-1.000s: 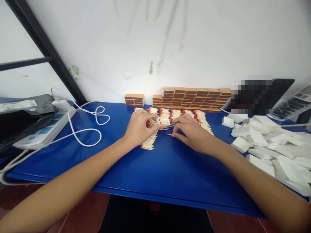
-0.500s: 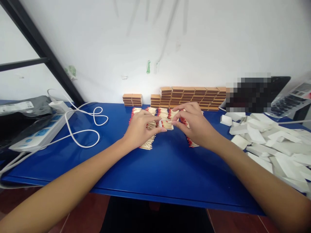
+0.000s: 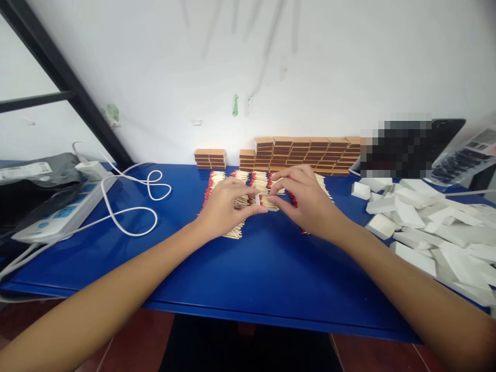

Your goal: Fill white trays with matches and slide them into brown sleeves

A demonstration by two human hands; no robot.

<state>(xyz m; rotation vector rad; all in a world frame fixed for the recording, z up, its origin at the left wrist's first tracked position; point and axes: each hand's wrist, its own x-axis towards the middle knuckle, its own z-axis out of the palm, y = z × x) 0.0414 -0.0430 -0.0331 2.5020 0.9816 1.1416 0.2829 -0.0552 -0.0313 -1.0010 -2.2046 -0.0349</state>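
Note:
My left hand (image 3: 225, 205) pinches the left end of a small white matchbox tray (image 3: 273, 208) between thumb and fingers. Red-headed matches (image 3: 267, 202) lie in this tray, their heads towards the left. My right hand (image 3: 300, 194) is closed at the tray, its thumb and index fingertips together on the matches; how many they grip is hidden. Around and behind both hands, loose matches (image 3: 259, 180) lie in rows on the blue table (image 3: 248, 268), partly covered by the hands.
Brown matchboxes (image 3: 310, 151) are stacked along the wall, with a smaller stack (image 3: 210, 158) to their left. White empty trays (image 3: 437, 217) are heaped at the right, near a dark, partly pixelated object (image 3: 442, 144). A power strip (image 3: 64, 214) and white cable (image 3: 132, 209) lie at the left.
My right hand has shifted slightly left, bringing its thumb over the matches in the tray. The tray is a little lower and more tilted; my left hand keeps its grip.

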